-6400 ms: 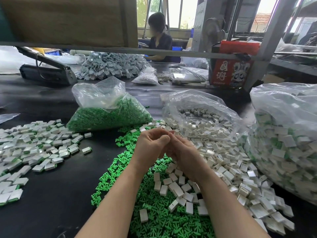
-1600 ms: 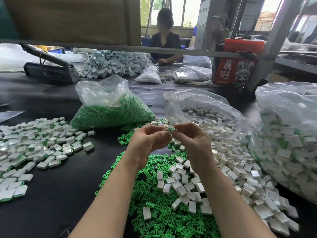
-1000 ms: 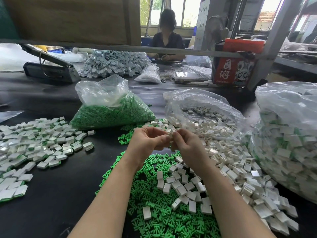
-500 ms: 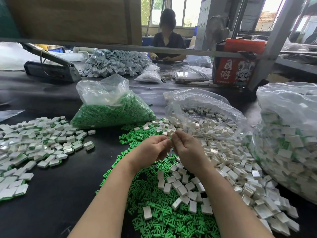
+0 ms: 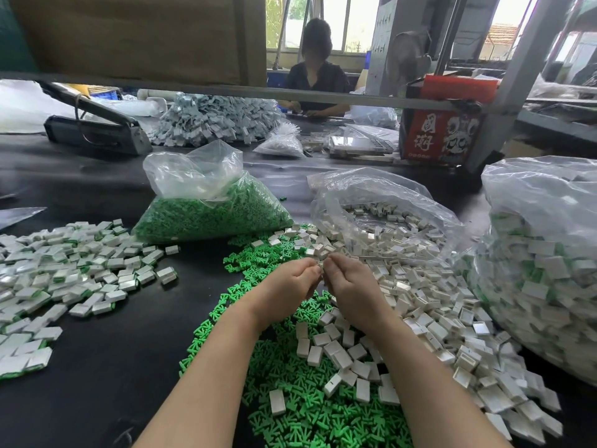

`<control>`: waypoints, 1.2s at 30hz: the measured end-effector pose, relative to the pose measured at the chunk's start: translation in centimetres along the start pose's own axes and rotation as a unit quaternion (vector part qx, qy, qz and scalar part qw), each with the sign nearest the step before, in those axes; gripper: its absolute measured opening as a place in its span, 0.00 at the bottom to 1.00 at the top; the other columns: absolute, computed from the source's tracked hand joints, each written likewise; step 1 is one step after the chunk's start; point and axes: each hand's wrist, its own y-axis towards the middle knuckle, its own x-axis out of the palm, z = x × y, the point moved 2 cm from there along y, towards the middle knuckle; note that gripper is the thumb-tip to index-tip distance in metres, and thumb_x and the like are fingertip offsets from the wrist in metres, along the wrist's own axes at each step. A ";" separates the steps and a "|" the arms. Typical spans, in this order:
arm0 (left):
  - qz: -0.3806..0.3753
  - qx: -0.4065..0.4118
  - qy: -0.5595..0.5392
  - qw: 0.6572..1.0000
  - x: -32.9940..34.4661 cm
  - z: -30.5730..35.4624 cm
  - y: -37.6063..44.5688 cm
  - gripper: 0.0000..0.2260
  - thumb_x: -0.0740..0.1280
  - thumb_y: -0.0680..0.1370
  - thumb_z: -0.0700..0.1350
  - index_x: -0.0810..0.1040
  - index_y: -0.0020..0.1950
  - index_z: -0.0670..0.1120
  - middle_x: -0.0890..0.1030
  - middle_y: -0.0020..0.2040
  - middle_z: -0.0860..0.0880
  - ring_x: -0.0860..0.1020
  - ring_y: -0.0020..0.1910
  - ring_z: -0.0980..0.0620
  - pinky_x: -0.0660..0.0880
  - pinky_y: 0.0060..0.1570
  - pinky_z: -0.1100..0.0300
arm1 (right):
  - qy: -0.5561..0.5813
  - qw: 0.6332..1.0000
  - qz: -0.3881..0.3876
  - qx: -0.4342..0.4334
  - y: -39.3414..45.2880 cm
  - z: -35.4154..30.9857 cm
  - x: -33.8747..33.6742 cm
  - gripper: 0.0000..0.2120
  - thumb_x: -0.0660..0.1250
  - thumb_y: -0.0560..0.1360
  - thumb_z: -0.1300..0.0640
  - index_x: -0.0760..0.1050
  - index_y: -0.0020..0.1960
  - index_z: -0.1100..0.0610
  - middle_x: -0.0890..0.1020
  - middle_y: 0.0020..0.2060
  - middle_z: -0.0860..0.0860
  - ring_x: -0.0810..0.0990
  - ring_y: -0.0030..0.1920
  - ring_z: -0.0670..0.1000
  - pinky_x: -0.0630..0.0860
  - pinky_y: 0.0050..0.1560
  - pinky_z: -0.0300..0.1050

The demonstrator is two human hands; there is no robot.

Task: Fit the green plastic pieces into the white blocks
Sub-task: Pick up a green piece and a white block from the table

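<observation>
My left hand (image 5: 286,287) and my right hand (image 5: 350,286) meet fingertip to fingertip over the table, both curled round one small white block (image 5: 320,264) that is mostly hidden between them. Whether a green piece is in it I cannot tell. Below the hands spreads a heap of loose green plastic pieces (image 5: 290,399). Loose white blocks (image 5: 420,305) lie over and to the right of it. A pile of white blocks with green showing at their ends (image 5: 64,270) lies at the left.
A clear bag of green pieces (image 5: 210,208) stands behind the heap, an open bag of white blocks (image 5: 387,215) beside it, and a big bag of fitted blocks (image 5: 542,270) at the right. A metal bar (image 5: 226,90) crosses above. A person (image 5: 316,76) sits opposite.
My hands have come together and sunk lower toward the heap since 1.6 s ago, when a green piece showed between the fingertips. In the last half second they barely move.
</observation>
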 end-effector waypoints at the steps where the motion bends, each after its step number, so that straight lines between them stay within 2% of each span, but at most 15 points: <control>1: -0.001 0.000 0.009 1.000 0.0 -0.1 0.0 0.16 0.56 0.84 0.42 0.71 0.37 0.51 0.71 0.33 0.54 0.67 0.35 0.53 0.67 0.41 0.54 | 0.007 1.000 -0.002 0.006 0.0 0.1 0.1 0.16 0.58 0.82 0.58 0.69 0.35 0.51 0.73 0.30 0.47 0.69 0.31 0.47 0.66 0.36 0.48; 4: -0.016 0.007 0.018 1.000 0.0 -0.1 0.0 0.15 0.57 0.84 0.43 0.72 0.38 0.53 0.75 0.30 0.61 0.70 0.32 0.62 0.68 0.37 0.66 | 0.045 0.999 -0.016 0.021 -0.1 0.2 0.1 0.16 0.58 0.82 0.58 0.71 0.36 0.49 0.73 0.31 0.45 0.69 0.32 0.45 0.67 0.37 0.46; 6: -0.032 0.003 0.007 0.999 0.0 -0.1 -0.1 0.14 0.56 0.84 0.43 0.73 0.40 0.54 0.76 0.29 0.65 0.72 0.31 0.67 0.68 0.37 0.71 | 0.068 0.997 -0.029 0.025 -0.2 0.3 -0.1 0.17 0.59 0.82 0.58 0.71 0.35 0.48 0.73 0.29 0.42 0.69 0.31 0.42 0.66 0.37 0.43; 10: -0.056 -0.019 -0.012 0.998 -0.2 -0.4 -0.2 0.15 0.57 0.83 0.44 0.78 0.41 0.55 0.75 0.30 0.64 0.70 0.34 0.62 0.69 0.40 0.65 | 0.071 0.996 -0.054 0.018 -0.3 0.4 -0.3 0.18 0.59 0.82 0.60 0.68 0.34 0.50 0.70 0.26 0.42 0.65 0.28 0.40 0.63 0.32 0.35; 12: -0.064 -0.021 -0.020 0.998 -0.2 -0.4 -0.2 0.16 0.59 0.81 0.48 0.79 0.38 0.60 0.74 0.30 0.64 0.70 0.33 0.61 0.69 0.40 0.63 | 0.066 0.996 -0.058 0.014 -0.3 0.4 -0.3 0.17 0.59 0.82 0.60 0.68 0.34 0.52 0.69 0.26 0.43 0.65 0.27 0.40 0.63 0.30 0.35; 14: -0.071 -0.023 -0.035 0.997 -0.3 -0.4 -0.3 0.12 0.59 0.77 0.52 0.80 0.39 0.61 0.73 0.30 0.64 0.69 0.33 0.62 0.68 0.42 0.61 | 0.072 0.995 -0.065 0.012 -0.2 0.5 -0.2 0.17 0.59 0.82 0.60 0.69 0.35 0.52 0.69 0.26 0.43 0.65 0.27 0.41 0.63 0.30 0.35; 17: -0.075 -0.009 -0.041 0.996 -0.4 -0.6 -0.1 0.11 0.59 0.77 0.53 0.80 0.41 0.62 0.73 0.31 0.63 0.69 0.34 0.61 0.68 0.44 0.58 | 0.133 0.988 -0.073 0.022 -0.1 0.8 -0.1 0.15 0.59 0.82 0.61 0.71 0.37 0.53 0.70 0.25 0.42 0.65 0.27 0.43 0.63 0.29 0.38; 19: -0.071 0.003 -0.043 0.997 -0.5 -0.6 0.0 0.11 0.59 0.77 0.54 0.80 0.41 0.63 0.72 0.31 0.63 0.68 0.34 0.60 0.68 0.45 0.56 | 0.186 0.979 -0.076 0.039 0.0 0.9 -0.1 0.13 0.59 0.82 0.60 0.73 0.39 0.56 0.72 0.25 0.43 0.66 0.26 0.42 0.63 0.27 0.36; 23: -0.069 0.005 -0.046 0.997 -0.5 -0.6 0.1 0.13 0.58 0.77 0.53 0.80 0.40 0.65 0.73 0.30 0.64 0.68 0.32 0.63 0.68 0.42 0.62 | 0.154 0.984 -0.078 0.045 0.0 0.9 0.1 0.16 0.58 0.83 0.57 0.72 0.37 0.57 0.71 0.22 0.43 0.66 0.23 0.41 0.63 0.26 0.35; 27: -0.061 -0.011 -0.038 0.997 -0.6 -1.1 0.3 0.12 0.59 0.76 0.54 0.79 0.37 0.61 0.71 0.29 0.62 0.68 0.33 0.59 0.68 0.44 0.54 | 0.134 0.987 -0.075 0.049 -0.1 0.6 0.4 0.18 0.57 0.83 0.57 0.69 0.35 0.57 0.68 0.22 0.43 0.63 0.24 0.41 0.62 0.28 0.36; 30: -0.061 -0.024 -0.064 0.996 -0.7 -1.5 0.4 0.12 0.60 0.76 0.52 0.79 0.35 0.58 0.70 0.30 0.60 0.67 0.33 0.58 0.66 0.44 0.53 | 0.166 0.979 -0.105 0.060 -0.3 0.4 0.2 0.17 0.55 0.84 0.59 0.67 0.36 0.58 0.67 0.23 0.43 0.63 0.24 0.41 0.61 0.28 0.36; 33: -0.071 -0.022 -0.066 0.995 -0.8 -1.6 0.5 0.11 0.61 0.76 0.52 0.78 0.35 0.57 0.69 0.31 0.57 0.65 0.33 0.55 0.63 0.41 0.53 | 0.166 0.976 -0.128 0.058 -0.4 0.1 -0.1 0.18 0.55 0.84 0.60 0.66 0.34 0.57 0.67 0.24 0.43 0.63 0.25 0.42 0.62 0.28 0.36; 36: -0.082 -0.025 -0.064 0.994 -0.8 -1.7 0.4 0.12 0.60 0.76 0.52 0.76 0.33 0.57 0.67 0.30 0.57 0.63 0.31 0.55 0.60 0.35 0.57 | 0.148 0.978 -0.138 0.055 -0.5 0.0 -0.1 0.18 0.55 0.84 0.59 0.65 0.34 0.56 0.66 0.25 0.45 0.62 0.25 0.42 0.61 0.29 0.37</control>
